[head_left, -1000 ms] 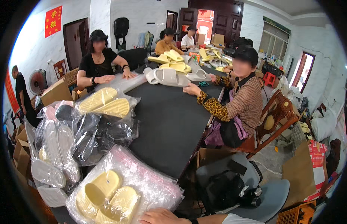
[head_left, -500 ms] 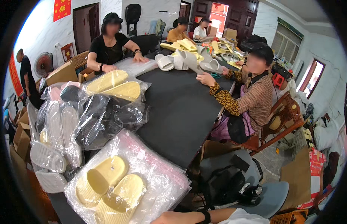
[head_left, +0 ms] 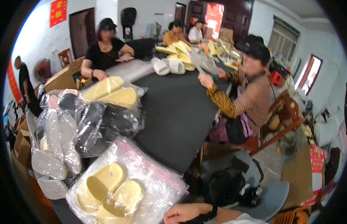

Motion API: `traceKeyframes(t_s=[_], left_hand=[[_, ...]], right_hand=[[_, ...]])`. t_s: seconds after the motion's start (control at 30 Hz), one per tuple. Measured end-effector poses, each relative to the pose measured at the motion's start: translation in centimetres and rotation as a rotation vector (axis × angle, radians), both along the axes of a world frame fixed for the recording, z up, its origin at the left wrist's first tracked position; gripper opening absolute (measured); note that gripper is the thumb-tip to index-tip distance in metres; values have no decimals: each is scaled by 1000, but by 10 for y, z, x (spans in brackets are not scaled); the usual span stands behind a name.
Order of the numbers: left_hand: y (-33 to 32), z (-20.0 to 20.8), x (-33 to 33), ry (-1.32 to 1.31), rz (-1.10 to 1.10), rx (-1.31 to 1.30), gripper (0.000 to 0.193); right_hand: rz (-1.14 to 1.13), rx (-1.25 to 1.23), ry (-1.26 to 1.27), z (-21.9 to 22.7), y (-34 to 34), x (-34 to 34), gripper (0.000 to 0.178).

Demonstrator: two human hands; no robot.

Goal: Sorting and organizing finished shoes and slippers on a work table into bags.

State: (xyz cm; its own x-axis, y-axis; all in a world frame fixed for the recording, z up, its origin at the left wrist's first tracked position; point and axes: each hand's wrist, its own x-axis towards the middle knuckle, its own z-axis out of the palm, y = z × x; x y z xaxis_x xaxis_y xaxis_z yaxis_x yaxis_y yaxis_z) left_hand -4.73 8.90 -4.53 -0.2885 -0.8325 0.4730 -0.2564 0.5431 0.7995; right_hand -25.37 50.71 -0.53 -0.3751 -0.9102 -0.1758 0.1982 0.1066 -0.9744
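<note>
My right hand [head_left: 186,213] is at the lower edge, right of a stack of clear plastic bags [head_left: 158,177] with pink seal strips. Its fingers are curled in, partly cut off by the picture's edge, with nothing seen in them. A dark band circles that wrist. On the bags lies a pair of yellow slides: one slipper [head_left: 113,176] further off, the other [head_left: 125,198] nearer. My left hand is out of view. Left of the bags are bagged slippers: grey ones [head_left: 54,130], black ones [head_left: 93,128] and a yellow pair [head_left: 117,95].
A long black table [head_left: 173,108] runs away from me. Across it a person in black [head_left: 110,56] handles clear plastic. On the right, a seated person [head_left: 251,89] holds a grey piece. Loose slippers [head_left: 181,52] pile further back. A grey chair [head_left: 272,196] with a black bag stands beside me.
The view has shifted slightly, and the bags and yellow slides sit a little lower. My right hand has moved up and right, showing more. The person in black has lifted one hand off the plastic.
</note>
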Motion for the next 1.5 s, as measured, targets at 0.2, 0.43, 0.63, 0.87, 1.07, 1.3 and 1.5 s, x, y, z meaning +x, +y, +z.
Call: traceKeyframes(t_s=[0.2, 0.43, 0.63, 0.87, 1.07, 1.3, 1.5], left_hand=[[34, -21, -27, -356, -120, -378, 24], [54, -14, -45, -579, -364, -625, 21], [46, -19, -39, -614, -292, -598, 21], [47, -14, -37, -505, -109, -514, 19], [48, -16, -38, -511, -54, -410, 21], [38, -37, -29, -473, 79, -261, 19], [54, -16, -42, -460, 111, -216, 19]], right_hand=[[-332, -155, -380, -41, 24, 24, 32], [-899, 434, 590, -117, 21, 59, 27], [-1545, 60, 236, -65, 19, 27, 8], [-1626, -131, 417, -43, 52, -57, 13], [-1379, -94, 512, -51, 50, -105, 14], [-1286, 202, 544, -69, 27, -131, 10], [-1238, 265, 705, -69, 22, -133, 12]])
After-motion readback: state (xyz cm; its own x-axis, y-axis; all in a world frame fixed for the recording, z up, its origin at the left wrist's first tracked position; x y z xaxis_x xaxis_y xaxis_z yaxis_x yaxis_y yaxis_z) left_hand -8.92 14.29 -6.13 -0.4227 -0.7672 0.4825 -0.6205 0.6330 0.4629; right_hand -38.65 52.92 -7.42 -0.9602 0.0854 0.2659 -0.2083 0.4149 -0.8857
